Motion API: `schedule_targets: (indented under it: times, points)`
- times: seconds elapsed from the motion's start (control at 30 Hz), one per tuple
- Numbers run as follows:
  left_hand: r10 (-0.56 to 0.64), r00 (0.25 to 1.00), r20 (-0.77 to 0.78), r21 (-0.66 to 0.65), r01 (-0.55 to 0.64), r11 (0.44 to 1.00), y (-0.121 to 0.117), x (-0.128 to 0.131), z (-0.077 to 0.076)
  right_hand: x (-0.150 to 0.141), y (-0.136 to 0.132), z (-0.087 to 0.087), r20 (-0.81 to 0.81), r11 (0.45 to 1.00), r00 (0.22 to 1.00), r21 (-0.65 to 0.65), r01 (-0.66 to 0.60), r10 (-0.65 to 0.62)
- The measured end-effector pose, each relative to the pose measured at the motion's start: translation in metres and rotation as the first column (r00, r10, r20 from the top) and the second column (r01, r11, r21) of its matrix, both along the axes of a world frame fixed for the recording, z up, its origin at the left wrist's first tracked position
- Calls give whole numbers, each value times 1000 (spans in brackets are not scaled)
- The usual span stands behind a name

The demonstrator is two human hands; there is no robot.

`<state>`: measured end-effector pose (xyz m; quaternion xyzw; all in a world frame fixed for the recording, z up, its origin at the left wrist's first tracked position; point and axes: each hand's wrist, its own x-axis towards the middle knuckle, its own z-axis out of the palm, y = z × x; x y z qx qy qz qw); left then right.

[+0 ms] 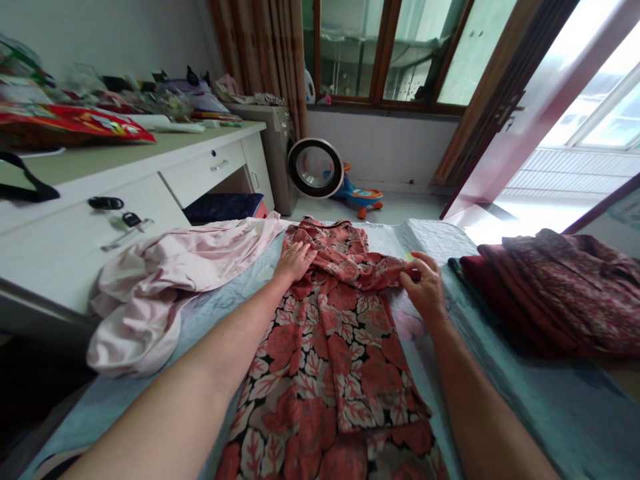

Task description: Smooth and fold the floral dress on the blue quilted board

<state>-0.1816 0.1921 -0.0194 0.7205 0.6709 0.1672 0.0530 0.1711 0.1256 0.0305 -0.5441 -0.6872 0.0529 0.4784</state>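
A long floral garment (345, 340) in red, grey and black lies lengthwise on the light blue bedspread (220, 320). One of its sleeves crosses the upper part toward the right. My left hand (296, 261) rests flat on the garment near its left shoulder, fingers stretched out. At the sleeve's right end, my right hand (424, 283) pinches the cuff between thumb and fingers. The garment's lower end runs out of the bottom of the view.
On the left lies a crumpled pale pink cloth (160, 280). A stack of folded dark red clothes (540, 300) sits at the right. Beyond the bed are a white cabinet (210, 167), a washing machine with its round door (316, 168) open, and a blue toy car (360, 195).
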Motion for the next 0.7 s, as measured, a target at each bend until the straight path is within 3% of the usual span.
schedule_targets:
  times: [0.1,0.23,0.37,0.53,0.7]
  points:
    - [0,1000,1,-9,0,1000,0,0,1,-5,-6,21,-99,994,991,77,-79,86]
    - [-3,1000,1,-20,3,1000,1,0,2,-6,-16,44,-265,990,961,-96,-105,76]
    - [2,1000,0,-25,-2,1000,3,0,2,3,-20,57,-410,986,911,-138,-98,33]
    - [-1,1000,0,-24,1,1000,3,0,2,18,-15,53,-566,946,824,-268,-184,0]
    - [-2,1000,-18,-16,1,1000,2,1,2,28,-8,35,-427,858,899,-493,-143,-96]
